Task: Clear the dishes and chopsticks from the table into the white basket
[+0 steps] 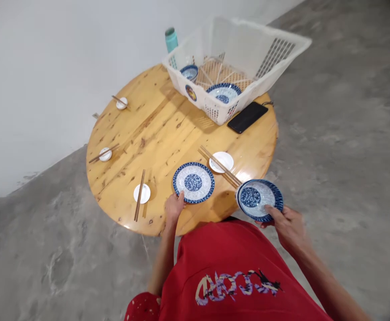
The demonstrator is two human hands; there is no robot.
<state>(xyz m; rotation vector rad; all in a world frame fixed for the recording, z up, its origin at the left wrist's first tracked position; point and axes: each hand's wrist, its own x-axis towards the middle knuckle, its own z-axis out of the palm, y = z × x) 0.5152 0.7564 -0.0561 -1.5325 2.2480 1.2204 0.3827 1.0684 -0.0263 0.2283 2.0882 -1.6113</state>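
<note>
A blue-and-white plate (193, 182) is at the table's near side. My left hand (175, 207) grips its near-left rim, thumb on top and fingers hidden below. Over the table's near-right edge, my right hand (287, 223) holds a tilted blue-and-white bowl (259, 199), thumb inside it. A second rim seems to show under this bowl, but I cannot tell how many are stacked. Just beyond the bowl, chopsticks (220, 165) lie across a small white saucer (224, 159). Left of the plate, another pair of chopsticks (139, 196) rests on a small white dish (145, 193).
A white plastic basket (198, 98) at the back of the round wooden table (161, 133) contains blue-and-white dishes (224, 92). Beside it are a black phone (247, 117) and a turquoise bottle (171, 40). Two more white dishes (105, 154) with chopsticks lie along the left edge.
</note>
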